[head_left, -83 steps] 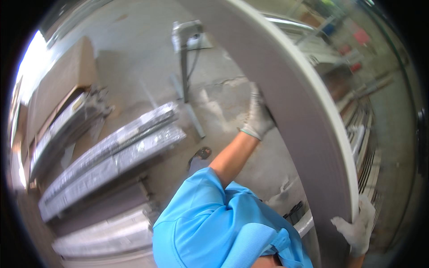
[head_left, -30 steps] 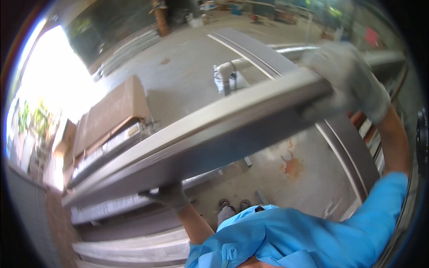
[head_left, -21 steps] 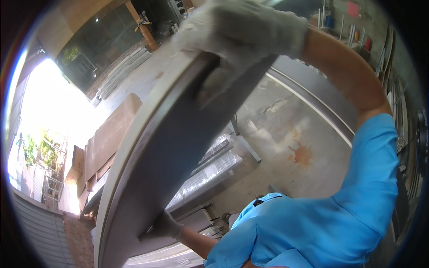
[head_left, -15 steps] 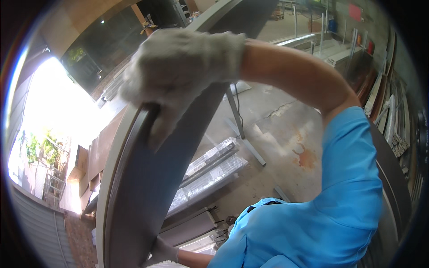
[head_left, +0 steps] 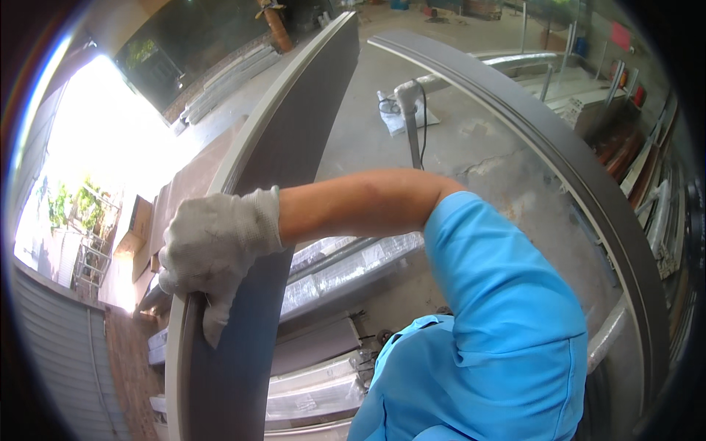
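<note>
My right hand [head_left: 209, 246], in a pale grey work glove, is closed over the edge of a long dark grey panel [head_left: 246, 360] with a pale rim. Its thumb presses on the dark face while the other fingers wrap round the rim side. The panel is tilted on edge and runs from the bottom of the view to its far end at the upper middle. My bare right forearm crosses in front of the panel, below a blue sleeve [head_left: 507, 272]. My left hand is out of view.
A second long dark panel [head_left: 566, 158] curves down the right side, over a stand with plastic-wrapped bars [head_left: 407, 95]. Plastic-wrapped profiles [head_left: 353, 268] lie on the floor beyond my arm. More lengths of stock [head_left: 654, 198] are stacked along the right wall.
My right hand has come lower and nearer along the panel. The panel's far end now shows, as does more of the second panel. My left hand has gone out of view.
</note>
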Available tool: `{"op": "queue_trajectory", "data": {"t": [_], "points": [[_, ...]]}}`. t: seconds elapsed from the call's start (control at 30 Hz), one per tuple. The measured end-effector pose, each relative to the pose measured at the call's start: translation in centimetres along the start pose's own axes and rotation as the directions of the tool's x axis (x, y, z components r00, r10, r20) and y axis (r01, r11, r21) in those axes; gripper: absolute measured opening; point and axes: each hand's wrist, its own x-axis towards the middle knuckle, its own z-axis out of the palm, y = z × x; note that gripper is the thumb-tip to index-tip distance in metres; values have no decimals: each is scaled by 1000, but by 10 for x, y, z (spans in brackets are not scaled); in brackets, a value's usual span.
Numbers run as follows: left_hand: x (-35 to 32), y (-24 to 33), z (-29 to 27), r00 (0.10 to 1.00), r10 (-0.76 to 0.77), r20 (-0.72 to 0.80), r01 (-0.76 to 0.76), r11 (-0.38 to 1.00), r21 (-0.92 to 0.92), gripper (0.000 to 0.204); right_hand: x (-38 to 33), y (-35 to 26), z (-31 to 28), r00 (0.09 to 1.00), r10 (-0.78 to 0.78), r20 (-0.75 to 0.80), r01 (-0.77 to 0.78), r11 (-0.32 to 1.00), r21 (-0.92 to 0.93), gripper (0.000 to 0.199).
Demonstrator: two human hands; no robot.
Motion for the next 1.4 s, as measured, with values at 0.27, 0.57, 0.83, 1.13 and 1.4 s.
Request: {"op": "queue_trajectory", "data": {"t": [0.27,0.57,0.83,1.13,1.4], "points": [[18,45,-3,991,131,-41,-115,956,270,102,-3,-19,80,997,43,-58,-25,959,284,75],[17,91,5,968,243,-61,-171,818,550,98,-44,-56,118,980,190,53,-193,865,463,79],[-14,130,48,932,325,-159,-107,669,735,93,-122,-67,133,936,332,113,-341,786,516,71],[-92,54,33,909,214,-357,73,762,643,63,-265,-44,176,790,510,342,-613,641,462,72],[-79,-42,-50,885,-25,-465,372,637,675,66,-398,-35,226,529,632,566,-849,379,369,69]]}}
